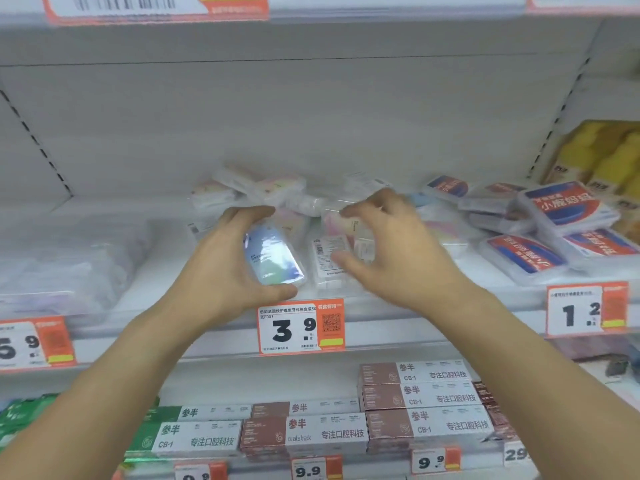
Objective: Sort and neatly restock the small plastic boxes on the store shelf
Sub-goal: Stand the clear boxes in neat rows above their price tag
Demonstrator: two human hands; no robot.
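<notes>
Shelf (398, 306) at mid-frame carries a jumbled pile of small plastic boxes (277, 192). Your left hand (225, 265) grips a blue-green box (275, 254) at centre frame; your right hand (384, 251) hovers beside it, fingers spread, holding nothing.

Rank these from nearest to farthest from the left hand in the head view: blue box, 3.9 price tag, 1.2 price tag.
1. blue box, held in the left hand.
2. 3.9 price tag, just below it.
3. 1.2 price tag, far right.

A 3.9 price tag (301, 326) above toothpaste cartons (424, 403); yellow packs (602, 157) right.
</notes>
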